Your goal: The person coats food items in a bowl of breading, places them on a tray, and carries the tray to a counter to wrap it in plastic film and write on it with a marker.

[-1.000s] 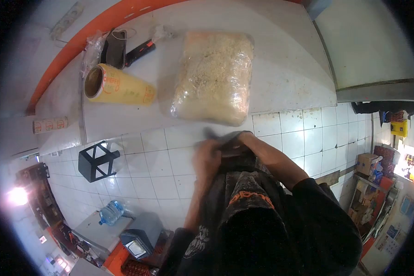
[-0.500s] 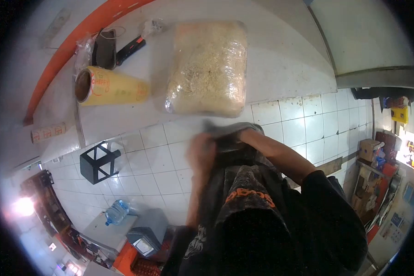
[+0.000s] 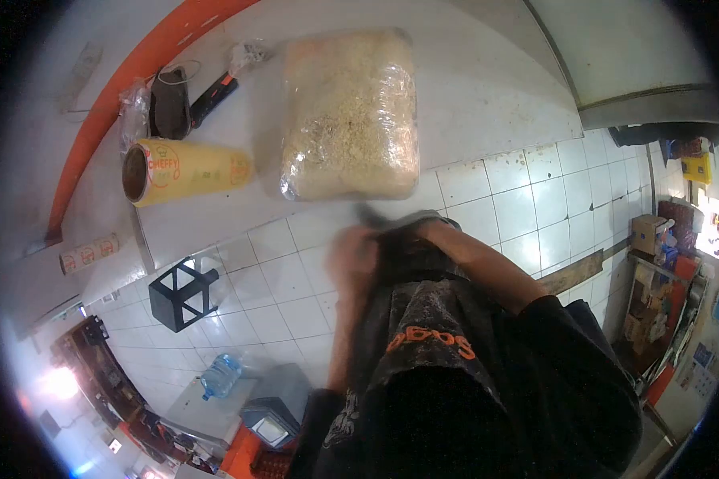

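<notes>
Close to my body, at the counter's front edge, my right hand (image 3: pixel 433 231) is closed on a bunched dark cloth (image 3: pixel 411 251) that looks like part of my apron; its fingertips are hidden in the folds. My left hand (image 3: pixel 351 257) is beside the same cloth, smeared by motion, so its fingers cannot be made out. Just beyond both hands, a large rectangular pack (image 3: pixel 350 116) of pale yellow crumbly stuff, wrapped in clear film, lies on the counter (image 3: pixel 487 88). Neither hand touches it.
Left on the counter are a yellow film roll (image 3: pixel 188 172), a dark phone-like object (image 3: pixel 169 104), a black-and-orange cutter-like tool (image 3: pixel 213 100) and crumpled film (image 3: pixel 248 54). A black stool (image 3: pixel 182 295) stands on the tiled floor; a blue water bottle (image 3: pixel 221 375) lies behind.
The view has shifted slightly, so the pack and film roll sit a little farther left. My left hand stays blurred beside the cloth; my right hand keeps hold of it.
</notes>
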`<state>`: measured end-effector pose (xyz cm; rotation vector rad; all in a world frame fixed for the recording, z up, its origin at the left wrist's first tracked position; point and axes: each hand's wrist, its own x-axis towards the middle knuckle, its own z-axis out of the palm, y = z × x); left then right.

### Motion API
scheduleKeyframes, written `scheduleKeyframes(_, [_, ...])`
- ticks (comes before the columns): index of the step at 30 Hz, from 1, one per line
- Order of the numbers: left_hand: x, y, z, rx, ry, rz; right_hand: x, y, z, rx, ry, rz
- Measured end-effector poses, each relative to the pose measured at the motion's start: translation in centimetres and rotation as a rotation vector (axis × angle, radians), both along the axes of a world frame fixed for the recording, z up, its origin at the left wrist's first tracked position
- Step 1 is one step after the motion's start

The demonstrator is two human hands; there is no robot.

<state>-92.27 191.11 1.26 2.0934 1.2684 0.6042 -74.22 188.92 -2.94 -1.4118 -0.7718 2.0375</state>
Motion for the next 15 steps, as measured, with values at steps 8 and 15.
scheduleKeyframes(8, [-0.4, 0.5, -0.4, -0.032, -0.002, 0.017, 0.2, -1.3, 0.0, -0.002, 0.046, -0.069])
scheduleKeyframes(15, [0.4, -0.2, -0.6, -0.059, 0.018, -0.041, 1.3, -2.2, 1.1, 0.026, 0.066, -0.077])
